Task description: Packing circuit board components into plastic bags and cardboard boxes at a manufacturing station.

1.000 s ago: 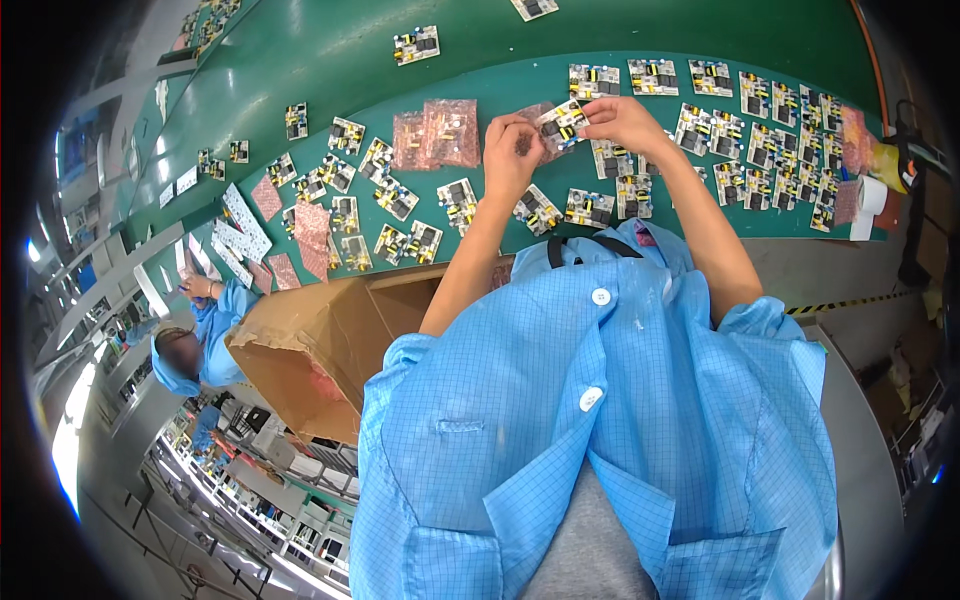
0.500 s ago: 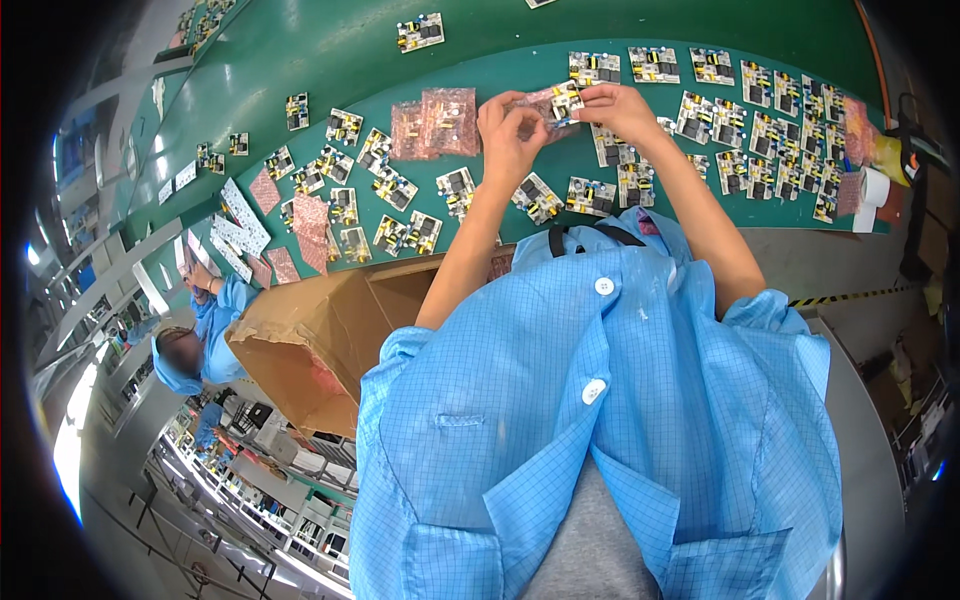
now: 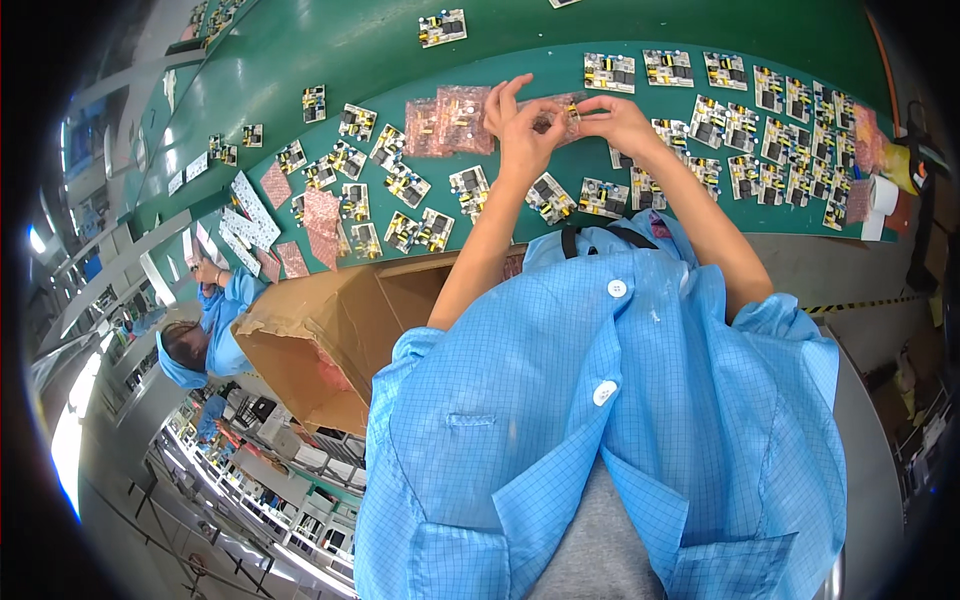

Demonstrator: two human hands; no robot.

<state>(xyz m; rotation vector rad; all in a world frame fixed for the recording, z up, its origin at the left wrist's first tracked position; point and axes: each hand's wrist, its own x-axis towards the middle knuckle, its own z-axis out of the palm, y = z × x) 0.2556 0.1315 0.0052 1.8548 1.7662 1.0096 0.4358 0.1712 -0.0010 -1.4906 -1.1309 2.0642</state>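
Above the green table, my two hands meet at a circuit board (image 3: 574,114) and a pink bubble-wrap bag (image 3: 562,132). My left hand (image 3: 521,128) pinches the bag with thumb and forefinger, its other fingers raised. On the other side, my right hand (image 3: 618,124) grips the board's end between thumb and fingers. The board looks partly inside the bag, though fingers cover much of it. Just left of my left hand lie wrapped boards (image 3: 462,118) in pink bubble wrap. Bare circuit boards (image 3: 549,198) lie on the table below my hands.
Many circuit boards (image 3: 741,127) stand in rows at the right, others scattered left. A cardboard box (image 3: 300,325) stands against the table's near edge. Flat pink bags (image 3: 321,228) and white spotted sheets (image 3: 252,212) lie left, near a co-worker (image 3: 215,320). A white roll (image 3: 881,195) sits far right.
Less of the board shows between my hands now. My left hand's outer fingers have lifted and spread, while my right hand still holds the board's end. The whole view has shifted slightly.
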